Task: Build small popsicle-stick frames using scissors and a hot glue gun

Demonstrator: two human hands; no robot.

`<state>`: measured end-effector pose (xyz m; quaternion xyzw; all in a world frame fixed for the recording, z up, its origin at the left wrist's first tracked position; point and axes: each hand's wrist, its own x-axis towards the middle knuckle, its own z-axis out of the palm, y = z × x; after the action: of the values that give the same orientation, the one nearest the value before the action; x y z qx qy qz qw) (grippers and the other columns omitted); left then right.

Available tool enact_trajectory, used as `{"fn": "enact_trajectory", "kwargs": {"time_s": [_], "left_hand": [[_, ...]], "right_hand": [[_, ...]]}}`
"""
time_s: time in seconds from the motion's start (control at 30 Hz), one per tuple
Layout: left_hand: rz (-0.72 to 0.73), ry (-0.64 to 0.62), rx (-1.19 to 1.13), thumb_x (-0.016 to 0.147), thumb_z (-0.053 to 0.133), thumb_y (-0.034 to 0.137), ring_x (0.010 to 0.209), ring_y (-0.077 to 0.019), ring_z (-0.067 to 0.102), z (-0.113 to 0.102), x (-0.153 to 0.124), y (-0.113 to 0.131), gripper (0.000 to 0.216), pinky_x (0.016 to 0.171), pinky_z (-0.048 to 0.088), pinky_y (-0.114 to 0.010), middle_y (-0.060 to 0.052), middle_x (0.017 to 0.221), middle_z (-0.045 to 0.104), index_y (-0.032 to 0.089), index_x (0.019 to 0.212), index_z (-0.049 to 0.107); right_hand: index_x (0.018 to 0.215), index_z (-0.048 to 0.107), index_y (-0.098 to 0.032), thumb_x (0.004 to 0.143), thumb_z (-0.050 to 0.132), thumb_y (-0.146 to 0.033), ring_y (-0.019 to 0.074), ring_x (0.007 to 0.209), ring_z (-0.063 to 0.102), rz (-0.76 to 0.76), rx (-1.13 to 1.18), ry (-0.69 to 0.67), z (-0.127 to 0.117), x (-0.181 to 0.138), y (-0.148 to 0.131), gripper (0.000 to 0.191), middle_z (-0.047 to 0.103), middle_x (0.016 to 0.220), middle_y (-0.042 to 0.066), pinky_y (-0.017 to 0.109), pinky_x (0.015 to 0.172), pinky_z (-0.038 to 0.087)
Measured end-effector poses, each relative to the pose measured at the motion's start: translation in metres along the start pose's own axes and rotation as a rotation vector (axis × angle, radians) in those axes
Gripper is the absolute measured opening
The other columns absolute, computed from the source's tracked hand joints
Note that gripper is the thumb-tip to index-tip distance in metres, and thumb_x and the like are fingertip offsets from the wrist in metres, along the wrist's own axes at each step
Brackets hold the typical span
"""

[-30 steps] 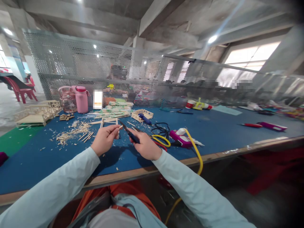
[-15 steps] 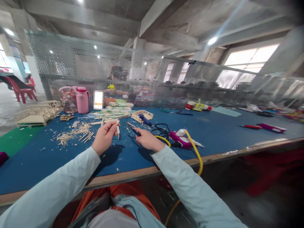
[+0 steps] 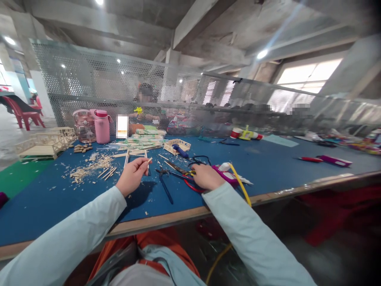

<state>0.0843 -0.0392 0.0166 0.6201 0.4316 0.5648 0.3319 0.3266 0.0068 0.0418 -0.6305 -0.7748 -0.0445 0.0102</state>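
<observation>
no legible writing on pink bottle [image 3: 102, 126]

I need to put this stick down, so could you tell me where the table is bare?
Bare blue table lies right of the glue gun, up to the red pen. Another patch lies left of the left hand, below the wood scraps. Between the hands, the pliers and cables crowd it.

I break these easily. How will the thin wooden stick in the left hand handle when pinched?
The wooden stick looks very thin, so it is probably light and apt to snap if bent. Pinched in the left hand by its end, it shows no sag, so it seems stiff.
</observation>
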Motion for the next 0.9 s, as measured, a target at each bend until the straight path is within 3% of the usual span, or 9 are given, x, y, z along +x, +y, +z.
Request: {"fn": "enact_trajectory", "kwargs": {"time_s": [0.1, 0.23, 0.47, 0.57, 0.63, 0.7, 0.77, 0.83, 0.9], "left_hand": [[0.0, -0.031, 0.005, 0.08, 0.047, 0.042, 0.048, -0.0076, 0.04, 0.001, 0.0, -0.003, 0.031, 0.047, 0.03, -0.021, 0.004, 0.054, 0.049, 0.014, 0.088, 0.059], [-0.008, -0.056, 0.011, 0.079, 0.049, 0.045, 0.05, -0.0084, 0.042, 0.0, 0.0, -0.009, 0.033, 0.048, 0.03, -0.021, 0.004, 0.056, 0.05, 0.015, 0.089, 0.06], [-0.015, -0.041, 0.027, 0.078, 0.049, 0.045, 0.048, -0.0084, 0.041, -0.001, 0.0, -0.007, 0.035, 0.048, 0.031, -0.021, 0.004, 0.054, 0.05, 0.014, 0.09, 0.06], [-0.01, -0.04, 0.016, 0.078, 0.048, 0.044, 0.047, -0.0079, 0.039, 0.0, 0.0, -0.004, 0.034, 0.047, 0.03, -0.021, 0.004, 0.054, 0.049, 0.014, 0.089, 0.06], [-0.021, -0.048, -0.005, 0.079, 0.048, 0.044, 0.046, -0.0076, 0.037, 0.0, 0.0, -0.003, 0.034, 0.046, 0.029, -0.021, 0.005, 0.054, 0.048, 0.014, 0.09, 0.06], [-0.03, -0.05, -0.026, 0.078, 0.049, 0.043, 0.046, -0.0076, 0.037, 0.001, -0.001, -0.002, 0.033, 0.045, 0.028, -0.021, 0.005, 0.053, 0.047, 0.014, 0.09, 0.06], [-0.027, -0.038, -0.036, 0.078, 0.05, 0.042, 0.047, -0.0077, 0.037, 0.001, -0.001, 0.001, 0.032, 0.045, 0.028, -0.021, 0.005, 0.052, 0.045, 0.013, 0.087, 0.06], [-0.022, -0.024, -0.057, 0.077, 0.052, 0.043, 0.047, -0.0074, 0.036, 0.001, -0.002, 0.004, 0.033, 0.045, 0.027, -0.021, 0.006, 0.05, 0.042, 0.012, 0.086, 0.06], [-0.022, -0.017, -0.089, 0.076, 0.052, 0.045, 0.046, -0.007, 0.034, 0.0, -0.002, 0.007, 0.035, 0.044, 0.025, -0.02, 0.006, 0.049, 0.039, 0.012, 0.087, 0.059]], "right_hand": [[0.121, 0.05, -0.012, 0.072, 0.046, -0.012, 0.0266, 0.101, 0.058, -0.069, 0.049, -0.133, -0.003, -0.005, 0.022, 0.049, 0.061, 0.111, 0.016, 0.032, 0.08, 0.041], [0.13, 0.041, -0.016, 0.065, 0.053, -0.014, 0.0259, 0.103, 0.058, -0.118, 0.065, -0.116, 0.001, -0.007, 0.022, 0.066, 0.059, 0.117, 0.014, 0.029, 0.078, 0.042], [0.111, 0.053, -0.016, 0.071, 0.041, -0.006, 0.0271, 0.09, 0.062, -0.07, -0.225, 0.118, -0.008, -0.016, 0.002, 0.043, 0.066, 0.094, 0.014, 0.03, 0.066, 0.04], [0.106, 0.055, -0.015, 0.071, 0.043, -0.008, 0.029, 0.085, 0.062, 0.088, -0.235, 0.141, -0.027, -0.023, 0.011, 0.038, 0.066, 0.09, 0.015, 0.032, 0.065, 0.039], [0.112, 0.053, -0.016, 0.069, 0.048, -0.011, 0.028, 0.082, 0.062, 0.177, -0.117, 0.145, -0.037, -0.026, 0.019, 0.044, 0.065, 0.092, 0.015, 0.031, 0.063, 0.039], [0.118, 0.048, -0.017, 0.068, 0.052, -0.017, 0.0233, 0.075, 0.061, 0.156, 0.154, 0.181, -0.04, -0.028, 0.02, 0.049, 0.064, 0.091, 0.011, 0.029, 0.06, 0.039], [0.118, 0.046, -0.017, 0.07, 0.053, -0.024, 0.0163, 0.059, 0.055, 0.024, 0.536, 0.181, -0.033, -0.03, 0.011, 0.049, 0.061, 0.076, 0.004, 0.026, 0.054, 0.038], [0.114, 0.047, -0.016, 0.074, 0.052, -0.033, 0.0112, 0.044, 0.042, -0.146, 0.902, 0.097, -0.019, -0.033, -0.009, 0.044, 0.049, 0.055, -0.004, 0.023, 0.046, 0.033], [0.106, 0.05, -0.015, 0.073, 0.054, -0.034, 0.0091, 0.043, 0.038, -0.272, 1.115, 0.036, -0.004, -0.036, -0.035, 0.039, 0.042, 0.052, -0.006, 0.022, 0.045, 0.032]]}}
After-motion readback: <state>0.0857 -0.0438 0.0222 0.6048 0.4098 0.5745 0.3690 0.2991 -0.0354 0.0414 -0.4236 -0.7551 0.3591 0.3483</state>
